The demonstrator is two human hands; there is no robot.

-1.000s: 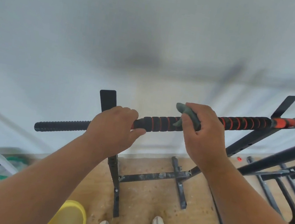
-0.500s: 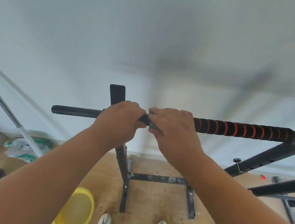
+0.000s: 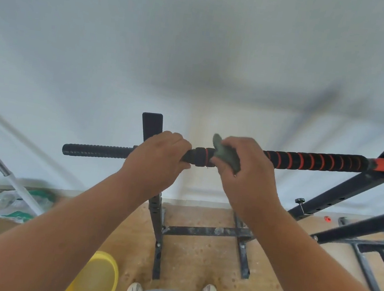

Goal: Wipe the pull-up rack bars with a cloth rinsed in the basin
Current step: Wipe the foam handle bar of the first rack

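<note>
The pull-up bar [image 3: 307, 160] runs across the middle of the view, black foam with orange rings, its bare black end to the left. My left hand [image 3: 159, 163] grips the bar near the upright post. Just right of it, my right hand [image 3: 244, 170] holds a grey-green cloth [image 3: 225, 153] wrapped against the bar, with a short stretch of bar showing between the two hands. The yellow basin [image 3: 96, 277] stands on the floor at the lower left, by my feet.
The rack's black uprights and floor braces [image 3: 208, 231] stand below the bar on a wooden floor. More black frame bars [image 3: 359, 225] cross at right. A white pole [image 3: 19, 187] leans at left over a plastic bag [image 3: 12, 204]. A dark object sits at the bottom left edge.
My right hand with the cloth slid left along the bar until it met my left hand, and has now moved slightly right again. The left hand kept its grip.
</note>
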